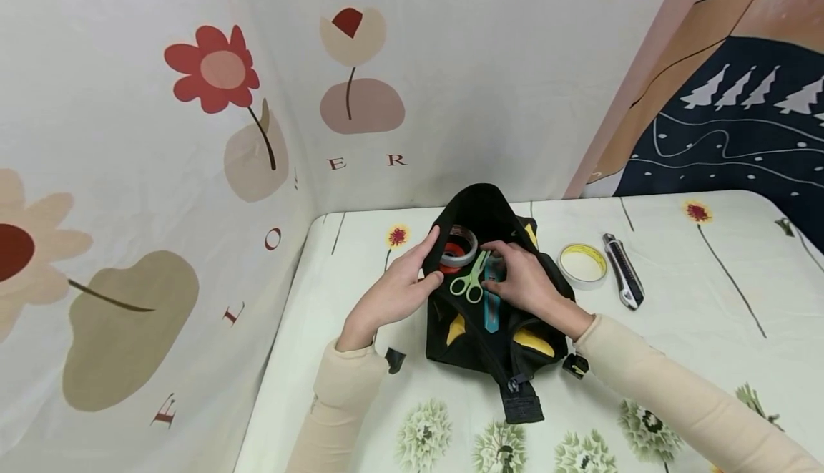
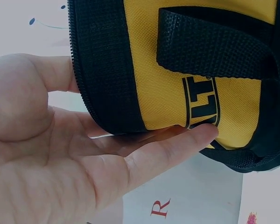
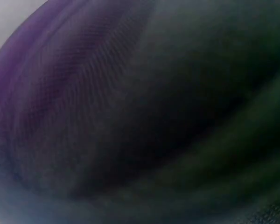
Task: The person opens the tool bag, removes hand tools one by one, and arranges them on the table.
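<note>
A black and yellow tool bag [image 1: 476, 348] stands unzipped on the table. My left hand [image 1: 402, 283] grips its left rim, thumb at the edge; in the left wrist view the fingers [image 2: 163, 149] lie along the yellow outer side. Inside the bag are rolls of tape [image 1: 465, 255], green-handled scissors [image 1: 474, 288] and a slim teal tool [image 1: 492, 315]. My right hand [image 1: 524, 280] reaches into the opening, thumb and fingers bent around the upper part of the teal tool and close to the scissor blades; I cannot tell whether they pinch it. The right wrist view shows only blurred dark fabric.
Right of the bag lie a yellow-lined tape roll [image 1: 582, 265] and a grey and black box cutter [image 1: 623, 271]. The bag's zipper flap [image 1: 523, 405] hangs toward me. A flower-print cloth [image 1: 695, 301] covers the table, with printed curtains [image 1: 476, 51] behind.
</note>
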The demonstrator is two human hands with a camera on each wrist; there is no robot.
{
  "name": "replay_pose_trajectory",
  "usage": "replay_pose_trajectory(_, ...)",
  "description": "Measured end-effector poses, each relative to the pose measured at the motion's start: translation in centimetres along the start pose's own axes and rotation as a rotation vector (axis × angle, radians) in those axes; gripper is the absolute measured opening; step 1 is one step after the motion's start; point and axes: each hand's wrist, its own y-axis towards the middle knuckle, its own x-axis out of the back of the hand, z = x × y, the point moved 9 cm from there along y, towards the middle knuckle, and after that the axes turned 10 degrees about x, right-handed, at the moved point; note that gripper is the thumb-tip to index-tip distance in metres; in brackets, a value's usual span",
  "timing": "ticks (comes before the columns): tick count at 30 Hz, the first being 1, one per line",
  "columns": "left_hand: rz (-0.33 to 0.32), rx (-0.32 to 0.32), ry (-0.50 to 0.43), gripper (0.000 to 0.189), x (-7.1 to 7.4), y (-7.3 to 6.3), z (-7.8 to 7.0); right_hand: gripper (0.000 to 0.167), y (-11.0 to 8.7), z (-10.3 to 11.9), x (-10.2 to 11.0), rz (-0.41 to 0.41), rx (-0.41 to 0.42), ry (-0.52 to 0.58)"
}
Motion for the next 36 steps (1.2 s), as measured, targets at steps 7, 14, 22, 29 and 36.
replay_pose_trajectory(7,-0.001,0.0,0.001,0.078,0.0,0.2,0.1,0.066,0.0,-0.5,-0.7,0.038,-0.029,-0.025)
replay_pose_trajectory(14,0.0,-0.001,0.003,0.078,0.0,0.1,0.1,0.071,0.1,-0.4,-1.1,0.038,0.008,-0.064)
replay_pose_trajectory(22,0.002,0.004,0.015,0.078,-0.1,0.2,0.1,0.075,0.3,-0.7,-1.9,0.063,0.001,-0.064)
replay_pose_trajectory(29,-0.003,0.0,0.028,0.079,-0.1,-0.1,0.0,0.075,0.3,-1.0,-2.7,0.036,0.004,-0.051)
replay_pose_trajectory(36,-0.008,0.0,0.028,0.079,-0.1,0.0,0.1,0.074,0.6,-0.6,-3.1,-0.008,0.033,-0.109)
